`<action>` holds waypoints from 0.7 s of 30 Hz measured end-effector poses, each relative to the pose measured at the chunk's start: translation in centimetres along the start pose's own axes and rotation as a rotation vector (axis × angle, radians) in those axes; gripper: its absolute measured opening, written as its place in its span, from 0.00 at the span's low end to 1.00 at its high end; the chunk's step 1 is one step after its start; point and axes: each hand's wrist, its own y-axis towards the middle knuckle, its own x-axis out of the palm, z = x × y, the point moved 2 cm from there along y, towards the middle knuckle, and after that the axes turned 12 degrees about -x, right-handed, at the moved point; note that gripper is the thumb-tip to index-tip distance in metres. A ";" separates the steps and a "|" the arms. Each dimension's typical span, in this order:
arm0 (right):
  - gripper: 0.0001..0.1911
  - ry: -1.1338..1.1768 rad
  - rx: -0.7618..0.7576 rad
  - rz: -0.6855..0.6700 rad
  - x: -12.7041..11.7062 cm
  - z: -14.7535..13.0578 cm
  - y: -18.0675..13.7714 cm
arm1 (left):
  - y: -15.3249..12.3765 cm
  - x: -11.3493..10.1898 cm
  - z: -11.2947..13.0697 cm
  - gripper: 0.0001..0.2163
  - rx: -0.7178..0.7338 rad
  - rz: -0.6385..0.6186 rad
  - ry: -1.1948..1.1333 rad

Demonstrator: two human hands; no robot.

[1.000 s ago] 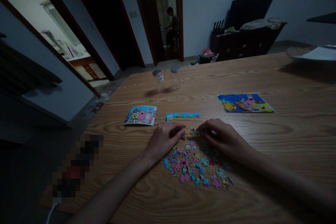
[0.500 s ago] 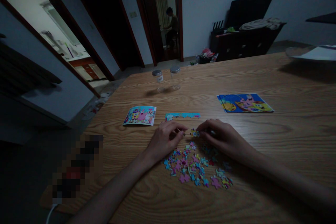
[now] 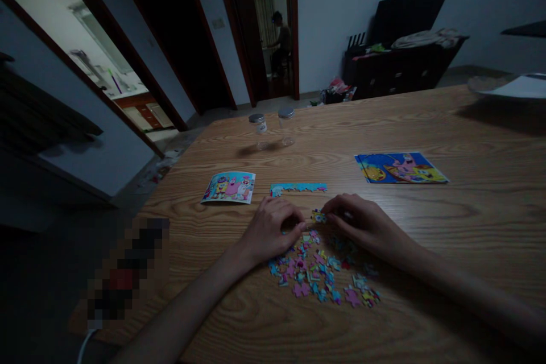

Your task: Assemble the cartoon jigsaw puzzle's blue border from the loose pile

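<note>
A small yellow jigsaw section (image 3: 318, 216) with eye-like markings lies on the wooden table, seemingly a few joined pieces. At its right edge, the thumb and forefinger of my right hand (image 3: 362, 220) are closed on it. My left hand (image 3: 273, 228) rests just left of it, thumb and forefinger brought together at the top edge of the loose jigsaw pieces (image 3: 301, 289); whatever is in that pinch is too small to make out. Beyond my left hand lies a joined strip of blue edge pieces (image 3: 298, 187), partly hidden by the knuckles.
A curled picture sheet (image 3: 229, 187) lies to the left, a blue cartoon picture packet (image 3: 401, 168) to the right. Two lidded clear jars (image 3: 261, 132) stand farther back. A blurred-out object (image 3: 128, 273) sits at the left table edge. A person (image 3: 281, 42) shows through the doorway.
My left hand has drawn slightly down toward the loose pieces, and its thumb and forefinger have come together. My right hand stays at the yellow section. The view has shifted slightly.
</note>
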 end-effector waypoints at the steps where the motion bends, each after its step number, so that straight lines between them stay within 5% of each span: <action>1: 0.07 -0.005 -0.003 -0.002 0.0 0.0 0.0 | 0.0 0.0 0.0 0.03 0.023 -0.005 0.014; 8: 0.06 0.001 0.002 -0.009 0.4 0.1 -0.2 | -0.2 -0.1 0.0 0.08 0.099 -0.002 0.054; 14: 0.07 0.105 0.076 -0.006 1.2 -1.1 0.2 | 0.0 -0.2 0.3 0.10 0.040 0.049 -0.081; 21: 0.06 -0.002 -0.053 -0.042 0.3 -1.2 0.4 | 0.0 -0.2 -0.1 0.05 -0.106 0.113 -0.205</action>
